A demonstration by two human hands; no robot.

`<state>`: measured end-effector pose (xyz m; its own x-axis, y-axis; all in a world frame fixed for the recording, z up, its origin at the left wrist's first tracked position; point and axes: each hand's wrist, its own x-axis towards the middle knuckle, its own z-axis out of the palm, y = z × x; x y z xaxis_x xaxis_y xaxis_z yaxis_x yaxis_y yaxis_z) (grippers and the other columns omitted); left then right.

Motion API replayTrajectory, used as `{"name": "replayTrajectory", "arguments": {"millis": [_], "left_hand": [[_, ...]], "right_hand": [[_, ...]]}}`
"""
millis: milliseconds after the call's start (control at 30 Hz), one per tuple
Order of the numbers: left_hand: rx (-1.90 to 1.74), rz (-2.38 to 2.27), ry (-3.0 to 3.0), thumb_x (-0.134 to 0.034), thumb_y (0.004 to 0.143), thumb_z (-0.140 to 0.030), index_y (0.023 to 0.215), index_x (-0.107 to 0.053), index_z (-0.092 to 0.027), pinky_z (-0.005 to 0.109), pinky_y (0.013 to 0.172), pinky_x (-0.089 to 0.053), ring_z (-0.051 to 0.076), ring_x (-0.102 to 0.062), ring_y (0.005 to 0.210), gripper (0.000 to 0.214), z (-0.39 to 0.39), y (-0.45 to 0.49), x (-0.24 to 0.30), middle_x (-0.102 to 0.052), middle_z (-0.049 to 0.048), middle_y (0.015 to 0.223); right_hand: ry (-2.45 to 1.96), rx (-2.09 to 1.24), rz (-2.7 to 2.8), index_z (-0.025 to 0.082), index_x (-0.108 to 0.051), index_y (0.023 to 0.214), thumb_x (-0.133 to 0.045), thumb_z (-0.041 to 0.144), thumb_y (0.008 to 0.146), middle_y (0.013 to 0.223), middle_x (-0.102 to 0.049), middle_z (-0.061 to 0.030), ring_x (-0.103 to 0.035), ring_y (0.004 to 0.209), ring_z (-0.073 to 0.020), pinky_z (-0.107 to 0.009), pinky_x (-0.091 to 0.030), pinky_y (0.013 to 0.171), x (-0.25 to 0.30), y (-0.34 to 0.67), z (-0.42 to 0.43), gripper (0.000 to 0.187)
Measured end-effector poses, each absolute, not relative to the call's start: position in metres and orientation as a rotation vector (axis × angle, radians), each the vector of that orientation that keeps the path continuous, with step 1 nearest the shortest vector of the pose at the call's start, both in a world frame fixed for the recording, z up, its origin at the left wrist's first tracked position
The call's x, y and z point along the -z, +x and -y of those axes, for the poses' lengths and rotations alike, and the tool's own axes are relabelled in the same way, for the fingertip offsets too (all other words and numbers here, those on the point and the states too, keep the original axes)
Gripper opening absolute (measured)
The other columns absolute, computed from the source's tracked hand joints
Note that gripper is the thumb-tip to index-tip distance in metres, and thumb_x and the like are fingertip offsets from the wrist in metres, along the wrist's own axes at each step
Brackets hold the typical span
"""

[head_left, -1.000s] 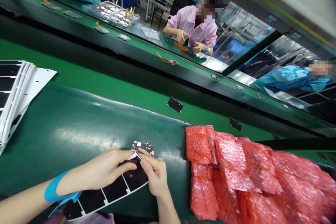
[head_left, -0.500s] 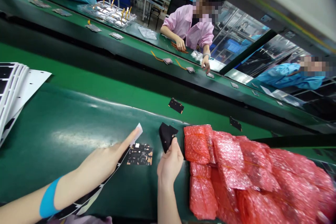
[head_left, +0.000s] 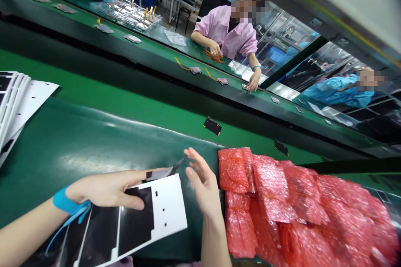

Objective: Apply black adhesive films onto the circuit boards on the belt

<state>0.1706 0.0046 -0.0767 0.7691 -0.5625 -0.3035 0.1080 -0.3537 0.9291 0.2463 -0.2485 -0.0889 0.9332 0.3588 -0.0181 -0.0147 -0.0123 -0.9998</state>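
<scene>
My left hand [head_left: 109,190] holds a white backing sheet with black film pieces [head_left: 171,204], its thumb pressed on a black piece. The sheet is tilted toward me. Beyond the sheet's far edge, by my left fingertips, a dark, shiny film piece [head_left: 161,173] sticks out; I cannot tell how it is held. My right hand [head_left: 203,183] is raised beside it with fingers apart. Its fingertips are close to the dark piece's tip, and no grip on it shows. Whatever lies on the bench behind the sheet is hidden.
Red bubble-wrap bundles [head_left: 272,200] are heaped at the right. A stack of white sheets [head_left: 28,100] lies at the left. Two black boards [head_left: 212,126] rest on the green strip beyond the bench [head_left: 94,133]. Across from me, a person in pink [head_left: 228,29] handles small parts.
My left hand has turned and brought the sheet up, covering where the circuit board lay. The folded black film is no longer in my right hand, whose fingers have spread.
</scene>
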Motion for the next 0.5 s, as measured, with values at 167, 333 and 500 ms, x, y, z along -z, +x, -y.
{"name": "replayTrajectory", "arguments": {"millis": [167,333,500], "left_hand": [[0.866,0.369,1.547,-0.063,0.084,-0.022,0.16,-0.035,-0.022,0.027,0.115,-0.043,0.021,-0.051,0.14,0.081,-0.004,0.18,0.075,-0.055,0.0075,0.151],[0.865,0.289,1.583,-0.058,0.089,-0.021,0.163,-0.026,-0.018,0.021,0.109,-0.046,0.017,-0.063,0.126,0.081,-0.009,0.172,0.078,-0.051,0.0095,0.155],[0.56,-0.055,1.829,-0.065,0.092,-0.034,0.165,-0.018,-0.026,0.03,0.12,-0.039,0.028,-0.026,0.156,0.087,-0.057,0.164,0.099,-0.012,0.0043,0.172]], "right_hand": [[-1.68,-0.351,0.348,0.022,-0.078,0.081,-0.078,0.031,0.082,0.081,-0.079,-0.0014,-0.072,0.076,-0.0183,-0.029,-0.055,0.074,0.08,0.254,0.247,0.009],[-1.86,0.298,0.386,0.024,-0.082,0.083,-0.076,0.027,0.089,0.08,-0.078,-0.0036,-0.07,0.075,-0.0195,-0.033,-0.055,0.074,0.076,0.243,0.254,0.009],[-1.882,0.429,-0.037,0.018,-0.076,0.072,-0.086,0.041,0.077,0.068,-0.07,-0.0022,-0.062,0.061,-0.0162,-0.028,-0.049,0.058,0.08,0.244,0.279,0.025]]}}
